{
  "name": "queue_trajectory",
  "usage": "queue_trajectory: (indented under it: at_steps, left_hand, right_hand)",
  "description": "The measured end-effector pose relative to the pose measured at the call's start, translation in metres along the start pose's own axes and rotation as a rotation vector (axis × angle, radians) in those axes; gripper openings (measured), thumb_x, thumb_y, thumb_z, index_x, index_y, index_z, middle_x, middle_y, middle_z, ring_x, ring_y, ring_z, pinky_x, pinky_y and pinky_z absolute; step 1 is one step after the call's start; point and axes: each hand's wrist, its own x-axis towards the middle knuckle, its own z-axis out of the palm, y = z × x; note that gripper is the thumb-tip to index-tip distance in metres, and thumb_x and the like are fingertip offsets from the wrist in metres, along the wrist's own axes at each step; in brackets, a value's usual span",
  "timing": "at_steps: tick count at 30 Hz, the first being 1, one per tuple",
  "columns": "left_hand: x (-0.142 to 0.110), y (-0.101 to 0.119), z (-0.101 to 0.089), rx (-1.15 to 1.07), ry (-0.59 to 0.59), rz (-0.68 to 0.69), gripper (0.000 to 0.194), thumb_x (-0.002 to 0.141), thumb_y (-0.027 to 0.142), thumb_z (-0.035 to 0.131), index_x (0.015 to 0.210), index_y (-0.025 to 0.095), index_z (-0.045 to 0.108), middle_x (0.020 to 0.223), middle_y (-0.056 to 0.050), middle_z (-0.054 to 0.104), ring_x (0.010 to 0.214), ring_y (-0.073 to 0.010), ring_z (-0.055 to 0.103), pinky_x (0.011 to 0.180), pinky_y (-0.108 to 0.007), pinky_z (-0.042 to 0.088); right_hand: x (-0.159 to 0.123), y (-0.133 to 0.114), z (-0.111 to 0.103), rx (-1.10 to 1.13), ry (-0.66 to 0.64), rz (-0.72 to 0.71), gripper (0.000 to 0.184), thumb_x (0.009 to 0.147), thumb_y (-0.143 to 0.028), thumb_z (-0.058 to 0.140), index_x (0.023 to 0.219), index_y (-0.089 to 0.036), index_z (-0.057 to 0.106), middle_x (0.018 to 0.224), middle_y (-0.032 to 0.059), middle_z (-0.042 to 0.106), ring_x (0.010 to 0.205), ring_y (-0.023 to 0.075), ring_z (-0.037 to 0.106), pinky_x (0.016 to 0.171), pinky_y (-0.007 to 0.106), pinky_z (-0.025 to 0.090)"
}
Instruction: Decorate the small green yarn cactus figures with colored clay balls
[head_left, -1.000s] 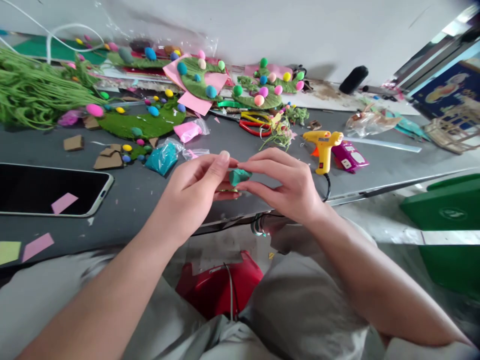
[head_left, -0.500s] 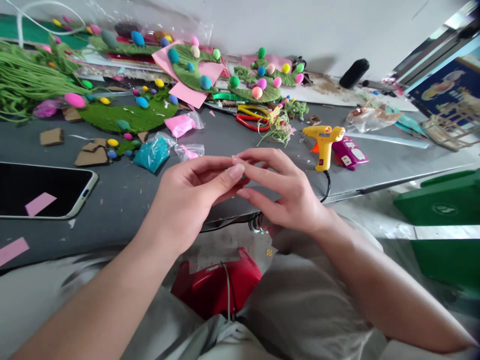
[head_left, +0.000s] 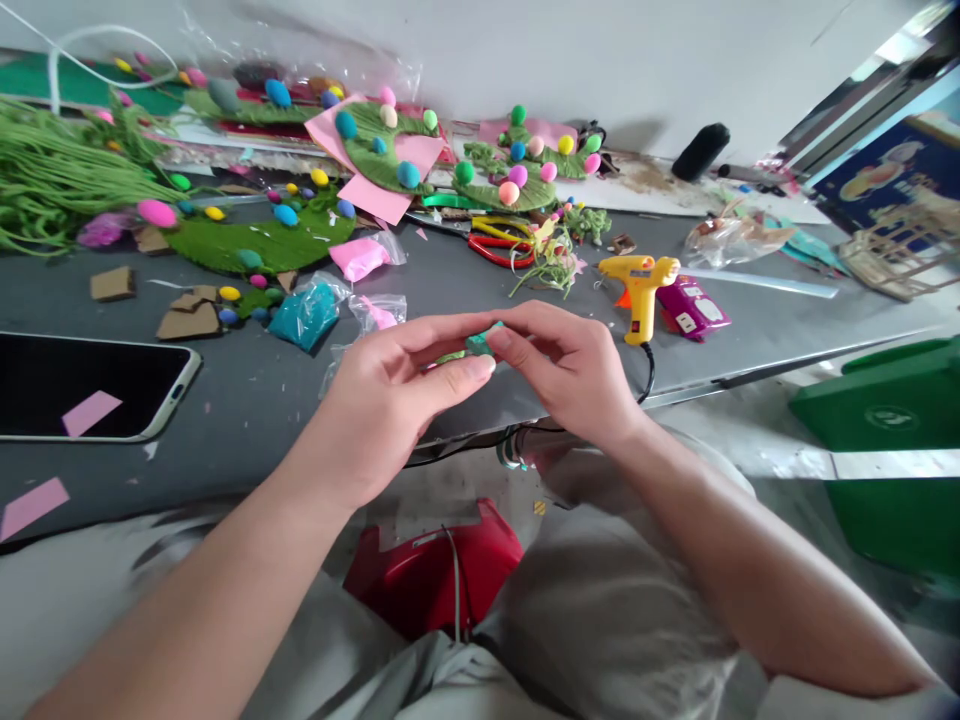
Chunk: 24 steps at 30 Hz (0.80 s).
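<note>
Both hands meet over the near edge of the grey table [head_left: 247, 400]. My left hand [head_left: 390, 390] and my right hand [head_left: 570, 365] pinch a small teal lump of clay [head_left: 482, 340] between their fingertips; most of the lump is hidden by fingers. A teal clay bag [head_left: 304, 315] and two pink clay bags [head_left: 360, 258] lie just beyond my left hand. A yellow glue gun [head_left: 640, 285] stands to the right of my right hand.
A black phone [head_left: 82, 385] lies at the left. Green felt cactus shapes with coloured balls [head_left: 262, 240], green yarn [head_left: 52, 185], scissors [head_left: 502, 240], cardboard scraps [head_left: 184, 320] and pink paper bits crowd the far side. A red object [head_left: 435, 570] sits under the table, a green bin [head_left: 892, 440] at the right.
The teal lump showed between my fingers a second ago, got covered by them, and now peeks out again. My right fingers have curled in over it. The view shifted slightly.
</note>
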Motion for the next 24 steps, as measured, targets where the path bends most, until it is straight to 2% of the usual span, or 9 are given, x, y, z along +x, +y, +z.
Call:
queue_trajectory:
  at_steps: [3, 6, 10, 14, 18, 21, 24]
  left_hand:
    - [0.001, 0.001, 0.000, 0.034, 0.057, 0.000, 0.030, 0.080, 0.030, 0.086, 0.109, 0.027, 0.082, 0.117, -0.005, 0.079, 0.115, -0.0278, 0.072, 0.104, -0.041, 0.058]
    - [0.002, 0.000, -0.002, 0.180, 0.148, 0.037, 0.033, 0.073, 0.037, 0.091, 0.103, 0.026, 0.083, 0.105, -0.005, 0.081, 0.102, -0.0290, 0.075, 0.094, -0.042, 0.062]
    - [0.004, -0.001, -0.003, 0.293, 0.179, 0.097, 0.030, 0.071, 0.041, 0.093, 0.095, 0.027, 0.083, 0.094, -0.003, 0.081, 0.091, -0.0267, 0.076, 0.084, -0.038, 0.064]
    - [0.006, -0.002, -0.004, 0.269, 0.192, 0.118, 0.028, 0.073, 0.040, 0.091, 0.094, 0.026, 0.082, 0.088, -0.002, 0.080, 0.083, -0.0242, 0.077, 0.081, -0.038, 0.064]
    - [0.007, -0.002, -0.004, 0.209, 0.209, 0.100, 0.026, 0.074, 0.039, 0.090, 0.093, 0.025, 0.082, 0.087, -0.003, 0.080, 0.084, -0.0242, 0.078, 0.085, -0.039, 0.064]
    - [0.007, -0.003, -0.004, 0.182, 0.186, 0.048, 0.033, 0.072, 0.036, 0.091, 0.101, 0.024, 0.082, 0.093, -0.005, 0.081, 0.090, -0.0256, 0.078, 0.087, -0.040, 0.063]
    - [0.006, -0.003, -0.003, 0.050, 0.144, -0.007, 0.045, 0.069, 0.030, 0.094, 0.111, 0.022, 0.080, 0.109, -0.008, 0.081, 0.108, -0.0278, 0.075, 0.093, -0.039, 0.061]
  right_hand:
    - [0.002, 0.002, 0.000, -0.060, 0.088, -0.046, 0.026, 0.094, -0.048, 0.070, 0.097, -0.024, 0.080, 0.097, 0.0039, 0.075, 0.088, 0.0166, 0.068, 0.071, 0.030, 0.055]
    - [0.002, 0.003, 0.001, -0.079, 0.077, -0.065, 0.024, 0.095, -0.046, 0.070, 0.094, -0.024, 0.079, 0.093, 0.0030, 0.074, 0.085, 0.0160, 0.066, 0.069, 0.029, 0.054]
    - [0.001, 0.001, 0.005, -0.088, 0.088, -0.062, 0.023, 0.096, -0.044, 0.070, 0.088, -0.022, 0.077, 0.086, 0.0021, 0.073, 0.079, 0.0151, 0.064, 0.066, 0.029, 0.052]
    - [0.004, -0.002, 0.006, -0.105, 0.130, -0.051, 0.026, 0.095, -0.045, 0.071, 0.085, -0.022, 0.076, 0.081, 0.0006, 0.071, 0.073, 0.0137, 0.060, 0.065, 0.028, 0.050]
    - [0.014, 0.005, -0.007, -0.128, 0.264, -0.012, 0.032, 0.091, -0.052, 0.073, 0.082, -0.021, 0.076, 0.075, -0.0003, 0.068, 0.066, 0.0133, 0.056, 0.063, 0.030, 0.049]
    - [0.021, 0.009, -0.020, -0.125, 0.378, -0.020, 0.034, 0.089, -0.055, 0.074, 0.082, -0.022, 0.077, 0.075, 0.0008, 0.069, 0.070, 0.0151, 0.058, 0.065, 0.032, 0.050]
    - [0.023, 0.008, -0.024, -0.084, 0.322, -0.037, 0.030, 0.089, -0.053, 0.075, 0.091, -0.023, 0.081, 0.089, 0.0038, 0.075, 0.085, 0.0184, 0.065, 0.071, 0.032, 0.052]
